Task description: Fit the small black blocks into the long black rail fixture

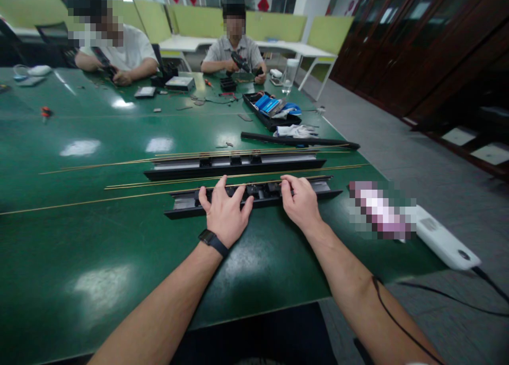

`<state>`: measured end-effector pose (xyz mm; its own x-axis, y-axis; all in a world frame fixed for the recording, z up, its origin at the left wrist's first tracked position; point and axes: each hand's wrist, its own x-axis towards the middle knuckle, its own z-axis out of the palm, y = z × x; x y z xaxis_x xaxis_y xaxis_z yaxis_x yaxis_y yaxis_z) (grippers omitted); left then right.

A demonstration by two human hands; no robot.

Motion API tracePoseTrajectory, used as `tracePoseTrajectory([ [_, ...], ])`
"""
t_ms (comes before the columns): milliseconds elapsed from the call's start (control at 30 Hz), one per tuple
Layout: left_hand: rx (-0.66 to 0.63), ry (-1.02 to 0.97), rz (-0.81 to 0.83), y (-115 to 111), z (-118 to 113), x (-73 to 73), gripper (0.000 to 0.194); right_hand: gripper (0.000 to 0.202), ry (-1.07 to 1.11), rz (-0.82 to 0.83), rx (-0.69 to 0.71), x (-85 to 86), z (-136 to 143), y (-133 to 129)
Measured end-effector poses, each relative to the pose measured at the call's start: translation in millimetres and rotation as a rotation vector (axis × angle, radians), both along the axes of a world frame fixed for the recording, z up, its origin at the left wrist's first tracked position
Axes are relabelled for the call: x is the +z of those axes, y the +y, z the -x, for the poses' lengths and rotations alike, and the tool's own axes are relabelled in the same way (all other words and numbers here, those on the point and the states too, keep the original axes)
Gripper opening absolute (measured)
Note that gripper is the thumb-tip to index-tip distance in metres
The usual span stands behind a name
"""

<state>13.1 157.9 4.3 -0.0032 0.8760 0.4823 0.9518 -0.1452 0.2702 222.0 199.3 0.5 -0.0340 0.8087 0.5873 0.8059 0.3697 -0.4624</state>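
Observation:
A black-edged metal channel (183, 202) lies across the green table in front of me, with black blocks (262, 191) inside it. My left hand (226, 211) rests over the left part of this channel, its fingers spread. At the right part of the channel, my right hand (300, 201) has thumb and forefinger drawn together near a thin brass rod; what sits between the fingertips is too small to tell. A second channel (234, 170) lies parallel behind the first. Thin brass rods (131, 186) run along both channels.
A black tray (270, 122) with blue packs, white gloves (296, 131) and a black bar (298, 141) lie farther back. A white power bank (445, 238) is at the right. Two people (234, 55) sit across the table (99, 248), holding tools.

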Motion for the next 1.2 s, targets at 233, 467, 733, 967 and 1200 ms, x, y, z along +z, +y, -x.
tracePoseTrajectory([
  [233,-0.004,0.004,0.011,0.2,1.2,0.2,0.038,0.035,-0.005,0.000,-0.009,-1.1,-0.6,0.7],
  [467,-0.008,0.005,-0.001,0.1,1.1,-0.6,0.037,0.035,-0.019,-0.004,-0.025,-0.9,-1.8,1.5],
  [733,0.001,-0.012,0.007,-0.5,0.6,-0.3,0.037,0.035,-0.062,-0.018,-0.176,-4.0,-11.0,8.3],
  [967,0.007,-0.014,0.005,-1.2,-0.3,1.4,0.035,0.034,-0.070,-0.034,-0.279,-2.0,-14.5,9.1],
  [1200,0.007,-0.016,-0.001,-1.0,-0.2,0.8,0.036,0.031,-0.067,0.016,-0.166,1.1,-8.8,6.9],
])
